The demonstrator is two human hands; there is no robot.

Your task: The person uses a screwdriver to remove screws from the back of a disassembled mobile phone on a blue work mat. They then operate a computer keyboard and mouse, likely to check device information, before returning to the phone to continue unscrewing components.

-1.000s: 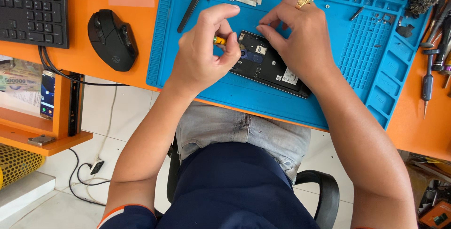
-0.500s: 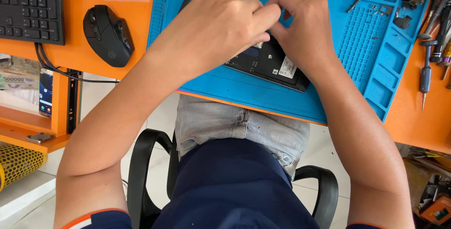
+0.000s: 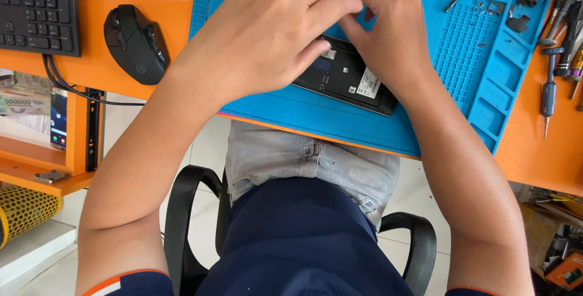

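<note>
Both hands over an opened black phone (image 3: 349,80) lying on a blue repair mat (image 3: 461,47), which sits on the orange counter (image 3: 97,71). Left hand (image 3: 267,34) curled, fingers bent down over the phone's near-left end, thumb pressing at its edge; ring on one finger. Its grip looks closed, but whether it pinches anything can't be told, the palm hides it. Right hand (image 3: 395,34) just beside the left, fingertips meeting the left's fingertips above the phone's far edge; gold ring on top. Grip tight and pinched, contents hidden. Phone sits directly under and between both grips, angled, its exposed inside with a white label showing below the right hand.

Right of the right grip: mat's ribbed area and small tray slots with tiny loose screws (image 3: 480,10). Further right, off the mat, a row of screwdrivers (image 3: 549,89) on the counter. Left of the left grip, well apart: black mouse (image 3: 133,44), then a black keyboard (image 3: 36,10) at the far left. Below the counter edge, left: a shelf with a second phone (image 3: 59,120) standing on it. Person seated on a black chair (image 3: 188,211), grey shorts, dark shirt.
</note>
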